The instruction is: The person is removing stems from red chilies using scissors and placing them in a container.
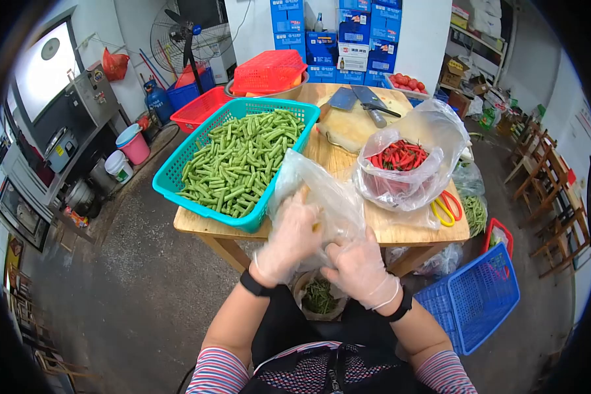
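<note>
A clear plastic bag (pixel 328 200) hangs between my hands over the table's front edge. My left hand (pixel 294 233), in a thin transparent glove, is closed on the bag's left side. My right hand (pixel 361 268), gloved the same way, grips its lower right part with fingers curled. What is inside the bag, if anything, I cannot make out. Left of it, a teal basket (pixel 207 211) holds cut green beans (pixel 243 164). On the right stands an open plastic bag (pixel 400 190) of red chilies (pixel 399 156). Scissors with yellow and red handles (pixel 446 210) lie beside it, partly hidden.
On the wooden table (pixel 322 95), a cutting board (pixel 354 131) bears a cleaver (pixel 368 98) and another blade. Below my hands, a container (pixel 302 285) holds green trimmings. A blue crate (pixel 482 295) stands on the floor at right. Red baskets (pixel 269 72) are behind the beans.
</note>
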Demonstrator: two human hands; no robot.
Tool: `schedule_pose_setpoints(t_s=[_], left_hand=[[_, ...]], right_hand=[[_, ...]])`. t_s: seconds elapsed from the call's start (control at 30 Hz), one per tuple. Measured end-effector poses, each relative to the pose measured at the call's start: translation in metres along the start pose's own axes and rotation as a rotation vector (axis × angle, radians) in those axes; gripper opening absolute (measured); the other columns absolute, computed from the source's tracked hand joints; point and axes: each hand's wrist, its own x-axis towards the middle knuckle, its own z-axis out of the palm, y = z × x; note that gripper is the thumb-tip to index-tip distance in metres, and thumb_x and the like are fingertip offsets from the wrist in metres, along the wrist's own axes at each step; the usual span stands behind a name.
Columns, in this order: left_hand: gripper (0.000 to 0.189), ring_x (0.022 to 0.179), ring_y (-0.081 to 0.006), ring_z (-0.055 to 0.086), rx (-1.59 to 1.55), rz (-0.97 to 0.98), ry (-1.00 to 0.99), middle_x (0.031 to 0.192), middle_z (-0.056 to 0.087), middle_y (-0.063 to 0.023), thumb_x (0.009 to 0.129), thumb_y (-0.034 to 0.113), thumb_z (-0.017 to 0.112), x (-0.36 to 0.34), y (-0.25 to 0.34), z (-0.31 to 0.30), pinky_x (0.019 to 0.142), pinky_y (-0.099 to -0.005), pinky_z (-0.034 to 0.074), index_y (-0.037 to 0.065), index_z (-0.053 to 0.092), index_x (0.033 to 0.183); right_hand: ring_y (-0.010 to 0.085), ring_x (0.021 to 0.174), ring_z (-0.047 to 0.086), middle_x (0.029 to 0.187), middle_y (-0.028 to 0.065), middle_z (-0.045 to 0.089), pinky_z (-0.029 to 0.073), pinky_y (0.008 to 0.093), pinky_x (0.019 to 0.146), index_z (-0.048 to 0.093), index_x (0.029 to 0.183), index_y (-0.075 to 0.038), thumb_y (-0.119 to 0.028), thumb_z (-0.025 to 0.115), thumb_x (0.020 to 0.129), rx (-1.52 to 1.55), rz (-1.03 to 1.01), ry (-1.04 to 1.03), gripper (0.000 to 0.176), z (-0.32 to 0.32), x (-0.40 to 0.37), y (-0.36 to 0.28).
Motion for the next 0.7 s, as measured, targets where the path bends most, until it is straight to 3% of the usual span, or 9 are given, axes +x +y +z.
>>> schedule_pose_setpoints(t_s=[0.07,0.1,0.17,0.2,0.27,0.37,0.5,0.57,0.7], left_hand=[[0.027,0.101,-0.0373,0.056,-0.114,0.135,0.38,0.113,0.058,-0.0208,0.065,0.0,0.069,-0.014,0.018,-0.018,0.09,-0.0423,0.044,0.002,0.064,0.092],[0.03,0.107,-0.0373,0.053,0.091,0.121,0.523,0.124,0.051,-0.0214,0.064,0.0,0.071,-0.033,0.012,-0.019,0.093,-0.0445,0.041,0.002,0.064,0.094],[0.032,0.118,-0.0403,0.045,0.29,-0.198,0.804,0.134,0.04,-0.0255,0.063,0.003,0.076,-0.035,0.004,-0.034,0.098,-0.0472,0.038,0.003,0.063,0.093],[0.032,0.118,-0.0403,0.045,0.297,-0.206,0.802,0.134,0.04,-0.0255,0.063,0.003,0.076,-0.035,-0.004,-0.036,0.098,-0.0472,0.038,0.003,0.063,0.093],[0.032,0.128,-0.0431,0.036,-0.06,-0.4,0.903,0.138,0.031,-0.0289,0.06,0.006,0.081,-0.028,-0.025,-0.036,0.102,-0.0482,0.035,0.004,0.06,0.084],[0.038,0.13,-0.0432,0.034,0.014,-0.334,0.768,0.137,0.033,-0.0296,0.056,0.01,0.085,-0.037,-0.042,-0.04,0.104,-0.0478,0.033,0.004,0.053,0.076],[0.042,0.125,-0.0371,0.042,-0.107,-0.319,0.68,0.136,0.039,-0.0215,0.052,0.007,0.084,-0.048,-0.089,-0.054,0.102,-0.0436,0.036,0.006,0.047,0.07],[0.044,0.113,-0.0334,0.052,-0.092,-0.269,0.658,0.132,0.04,-0.0194,0.051,0.007,0.085,-0.046,-0.119,-0.066,0.095,-0.0399,0.043,0.008,0.043,0.066],[0.046,0.111,-0.0274,0.052,-0.289,-0.309,0.48,0.132,0.044,-0.0151,0.048,0.007,0.084,-0.044,-0.179,-0.091,0.094,-0.0373,0.042,0.009,0.04,0.062]], right_hand=[[0.0294,0.082,0.061,0.084,0.0085,0.063,0.038,0.0453,0.083,0.063,0.08,-0.007,-0.021,0.072,0.065,0.024,0.058,-0.022,0.022,0.009,-0.005,0.003],[0.0295,0.082,0.061,0.085,0.0092,0.062,0.039,0.0436,0.081,0.062,0.082,-0.007,-0.021,0.072,0.066,0.05,0.124,-0.048,0.023,0.011,-0.004,0.004],[0.0296,0.081,0.061,0.089,0.0102,0.063,0.04,0.0424,0.077,0.061,0.085,-0.006,-0.02,0.071,0.068,0.091,0.106,-0.001,0.024,0.01,0.0,0.005],[0.0295,0.082,0.061,0.093,0.0105,0.063,0.04,0.0425,0.077,0.062,0.085,-0.006,-0.02,0.071,0.068,0.1,0.102,0.031,0.024,0.01,0.0,0.004],[0.0294,0.083,0.061,0.096,0.0108,0.064,0.041,0.0425,0.078,0.062,0.085,-0.005,-0.02,0.071,0.069,0.107,0.092,0.068,0.023,0.011,0.003,0.003],[0.0303,0.086,0.062,0.101,0.0127,0.065,0.041,0.0427,0.079,0.062,0.085,-0.004,-0.019,0.071,0.068,0.116,0.097,0.083,0.024,0.011,0.009,0.004],[0.0321,0.088,0.061,0.105,0.015,0.065,0.042,0.043,0.081,0.061,0.085,-0.003,-0.018,0.072,0.067,0.135,0.096,0.17,0.025,0.008,0.011,0.012],[0.0326,0.088,0.061,0.105,0.0156,0.065,0.042,0.0432,0.081,0.061,0.085,-0.003,-0.018,0.072,0.067,0.144,0.099,0.176,0.025,0.005,0.016,0.015],[0.0332,0.09,0.061,0.104,0.0164,0.065,0.043,0.0439,0.083,0.061,0.082,-0.003,-0.017,0.071,0.068,0.126,0.109,0.203,0.022,0.002,0.022,0.016]])
